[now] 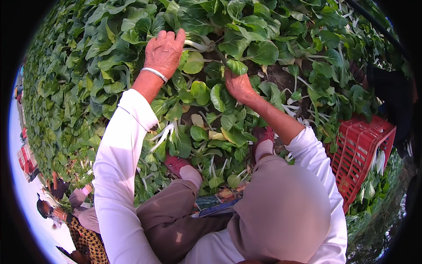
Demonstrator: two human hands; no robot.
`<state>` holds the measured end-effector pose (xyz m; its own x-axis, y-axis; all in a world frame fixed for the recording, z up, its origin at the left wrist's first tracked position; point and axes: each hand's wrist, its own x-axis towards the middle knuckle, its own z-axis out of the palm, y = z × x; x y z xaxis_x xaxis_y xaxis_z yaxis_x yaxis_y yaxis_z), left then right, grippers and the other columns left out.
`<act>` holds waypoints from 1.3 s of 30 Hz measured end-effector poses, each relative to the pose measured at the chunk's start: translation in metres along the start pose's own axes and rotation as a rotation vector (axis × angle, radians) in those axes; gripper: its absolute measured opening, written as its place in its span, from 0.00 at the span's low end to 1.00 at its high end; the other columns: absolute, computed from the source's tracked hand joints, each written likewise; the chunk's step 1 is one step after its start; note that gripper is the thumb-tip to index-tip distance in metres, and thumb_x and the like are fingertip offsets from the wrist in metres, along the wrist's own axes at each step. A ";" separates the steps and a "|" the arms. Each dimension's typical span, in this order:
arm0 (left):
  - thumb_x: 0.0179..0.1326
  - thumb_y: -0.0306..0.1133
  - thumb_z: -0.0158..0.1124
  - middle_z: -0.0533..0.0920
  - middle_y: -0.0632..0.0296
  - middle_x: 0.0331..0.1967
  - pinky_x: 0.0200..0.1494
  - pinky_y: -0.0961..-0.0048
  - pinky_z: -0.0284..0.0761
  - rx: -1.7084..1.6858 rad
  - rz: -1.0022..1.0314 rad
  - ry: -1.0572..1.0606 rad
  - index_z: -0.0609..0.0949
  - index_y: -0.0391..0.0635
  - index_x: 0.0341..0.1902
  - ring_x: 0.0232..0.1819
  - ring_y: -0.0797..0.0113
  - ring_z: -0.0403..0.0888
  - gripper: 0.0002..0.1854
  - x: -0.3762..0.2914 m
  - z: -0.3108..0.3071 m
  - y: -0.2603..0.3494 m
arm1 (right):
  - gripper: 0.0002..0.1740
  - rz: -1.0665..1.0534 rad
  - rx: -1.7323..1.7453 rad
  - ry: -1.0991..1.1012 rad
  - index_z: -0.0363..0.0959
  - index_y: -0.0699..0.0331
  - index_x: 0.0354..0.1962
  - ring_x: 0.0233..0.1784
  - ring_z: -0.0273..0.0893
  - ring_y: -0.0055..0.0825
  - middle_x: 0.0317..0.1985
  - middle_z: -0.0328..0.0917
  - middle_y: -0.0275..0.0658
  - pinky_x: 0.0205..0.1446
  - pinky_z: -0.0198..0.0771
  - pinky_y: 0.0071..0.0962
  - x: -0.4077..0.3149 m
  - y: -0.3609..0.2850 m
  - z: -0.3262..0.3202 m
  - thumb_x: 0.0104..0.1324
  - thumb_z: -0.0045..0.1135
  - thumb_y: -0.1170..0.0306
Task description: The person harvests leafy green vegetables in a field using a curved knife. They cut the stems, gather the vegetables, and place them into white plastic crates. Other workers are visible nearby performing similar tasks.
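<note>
My left hand (pixel 165 49) is closed around the leaves and pale stems of a bok choy plant (pixel 196 45), whose white base points to the right. A dark, slightly curved blade, seemingly a sickle (pixel 220 55), reaches from my right hand (pixel 238 84) to that base. Its handle is hidden in my fist, and a green leaf (pixel 237 67) covers part of my knuckles. Around both hands stand more leafy greens. Cut plants with white stems (pixel 165 134) lie near my left shoe (pixel 177 164).
A red plastic crate (pixel 354 158) stands tilted at the right, with greens by its opening. Beyond it is a dark-clothed figure (pixel 390 95). Several people work at the lower left, one in a patterned garment (pixel 84 239). Yellowed leaves (pixel 197 120) lie on the soil between my feet.
</note>
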<state>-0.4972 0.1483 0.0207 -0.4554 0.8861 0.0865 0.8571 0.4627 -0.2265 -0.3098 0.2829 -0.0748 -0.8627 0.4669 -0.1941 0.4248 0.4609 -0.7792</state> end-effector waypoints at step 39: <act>0.47 0.29 0.66 0.75 0.59 0.21 0.29 0.63 0.71 -0.514 -0.072 -0.050 0.74 0.44 0.28 0.28 0.57 0.74 0.08 -0.122 -0.016 -0.010 | 0.16 0.065 -0.004 0.008 0.69 0.66 0.33 0.25 0.72 0.42 0.23 0.73 0.47 0.32 0.68 0.42 -0.020 -0.014 0.015 0.64 0.48 0.59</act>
<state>-0.4466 0.0364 0.0275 -0.5176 0.8549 0.0350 0.8251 0.4880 0.2847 -0.3026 0.2562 -0.0688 -0.8310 0.5021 -0.2394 0.4811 0.4327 -0.7624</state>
